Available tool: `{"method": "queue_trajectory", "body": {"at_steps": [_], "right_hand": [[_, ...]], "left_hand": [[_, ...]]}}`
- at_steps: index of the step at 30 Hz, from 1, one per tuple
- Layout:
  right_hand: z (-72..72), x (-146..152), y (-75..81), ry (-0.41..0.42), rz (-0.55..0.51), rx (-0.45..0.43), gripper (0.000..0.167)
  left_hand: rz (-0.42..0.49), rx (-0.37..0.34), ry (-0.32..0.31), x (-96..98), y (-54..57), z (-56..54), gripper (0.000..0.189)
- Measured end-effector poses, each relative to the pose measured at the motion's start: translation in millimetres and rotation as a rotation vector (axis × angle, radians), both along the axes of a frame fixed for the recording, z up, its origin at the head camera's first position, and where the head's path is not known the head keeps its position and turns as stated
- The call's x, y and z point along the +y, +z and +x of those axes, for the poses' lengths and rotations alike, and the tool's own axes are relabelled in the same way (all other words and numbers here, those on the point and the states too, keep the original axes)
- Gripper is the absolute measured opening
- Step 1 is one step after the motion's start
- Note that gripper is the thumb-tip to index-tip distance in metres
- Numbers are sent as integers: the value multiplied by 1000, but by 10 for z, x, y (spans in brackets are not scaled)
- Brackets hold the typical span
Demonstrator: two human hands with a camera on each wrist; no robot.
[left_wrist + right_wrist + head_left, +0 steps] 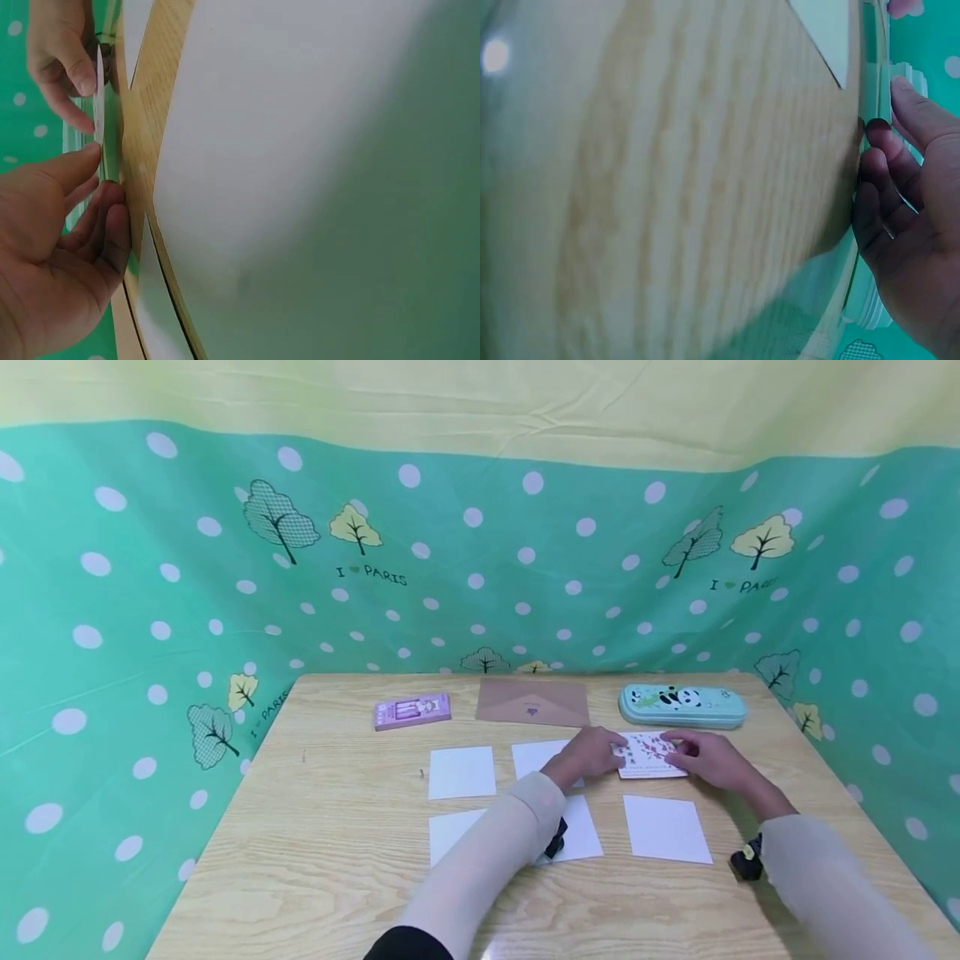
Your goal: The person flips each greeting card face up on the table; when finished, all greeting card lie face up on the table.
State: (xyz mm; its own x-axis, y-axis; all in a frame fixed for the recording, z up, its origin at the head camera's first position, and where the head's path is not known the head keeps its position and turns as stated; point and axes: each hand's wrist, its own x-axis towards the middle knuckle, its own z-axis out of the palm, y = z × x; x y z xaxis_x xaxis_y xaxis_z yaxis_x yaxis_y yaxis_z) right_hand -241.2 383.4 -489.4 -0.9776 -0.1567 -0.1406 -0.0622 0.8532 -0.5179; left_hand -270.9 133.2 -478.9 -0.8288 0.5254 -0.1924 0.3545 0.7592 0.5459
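Both hands hold a white card (pixel 643 755) printed with small red figures and a line of text, at the right of the table. My left hand (pixel 588 753) pinches its left edge between thumb and fingers. At the opposite edge my right hand (pixel 708 758) has its thumb and fingers on the card. In the left wrist view the card (pixel 100 112) is seen edge-on between the left hand (pixel 71 232) and the right hand (pixel 64 56). The right wrist view has the right hand (pixel 922 187) with thumb and fingertips at the card's edge.
Blank white squares lie in rows, including one (pixel 461 772) at left and another (pixel 667 828) in front of the held card. Behind are a purple box (pixel 412 711), a brown envelope (pixel 532 702) and a green panda pencil case (pixel 682 706). A dotted curtain (pixel 480 552) hangs behind.
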Motion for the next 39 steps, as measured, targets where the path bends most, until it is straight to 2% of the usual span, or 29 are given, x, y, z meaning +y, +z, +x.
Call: {"method": "queue_trajectory", "body": {"at_steps": [7, 19, 24, 28, 33, 39], "right_hand": [[-27, -17, -32, 21, 84, 19, 47], [-8, -24, -25, 33, 115, 11, 48], [1, -30, -24, 56, 113, 20, 48], [39, -40, 20, 45, 105, 22, 50], [158, -15, 74, 21, 75, 9, 52], [314, -19, 127, 54, 60, 17, 51]], "left_hand": [[-41, 13, 3, 55, -42, 19, 42], [-94, 83, -18, 86, -78, 68, 39], [-105, 74, -8, 82, -66, 69, 41], [-66, 48, 11, 44, -35, 75, 42], [-1, 45, -45, -26, -31, 124, 40], [-57, 108, -184, -49, 0, 281, 41]]}}
